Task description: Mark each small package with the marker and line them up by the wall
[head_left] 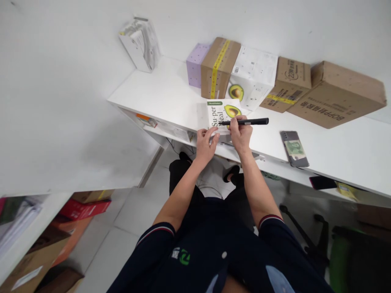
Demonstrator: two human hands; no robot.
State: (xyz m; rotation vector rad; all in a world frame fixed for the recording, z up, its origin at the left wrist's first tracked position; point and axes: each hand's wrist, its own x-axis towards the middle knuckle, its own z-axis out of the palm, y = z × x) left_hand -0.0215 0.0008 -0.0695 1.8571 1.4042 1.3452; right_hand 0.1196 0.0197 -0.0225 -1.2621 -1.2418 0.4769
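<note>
"Head view — what does the box [221,110] look like?"

"White face, green label at its far left corner, cut avocados printed on the right. Big 'Su-per Meal' lettering runs sideways up it."

"Where is it?"

"At the desk's [174,95] near edge, just in front of a white parcel [255,67] that also shows an avocado. A phone [294,148] lies well apart, to the right."

"And the right hand [241,132]?"

"Closed on a black pen [255,121], thumb and fingers pinching the barrel. The pen lies nearly level, pointing left over the lettering — I can't tell whether its tip touches the box."

"The left hand [206,144]?"

"Partly open, palm down, thumb and forefinger apart. Its fingertips touch the box near the left corner closest to the person. It isn't wrapped around anything."
</note>
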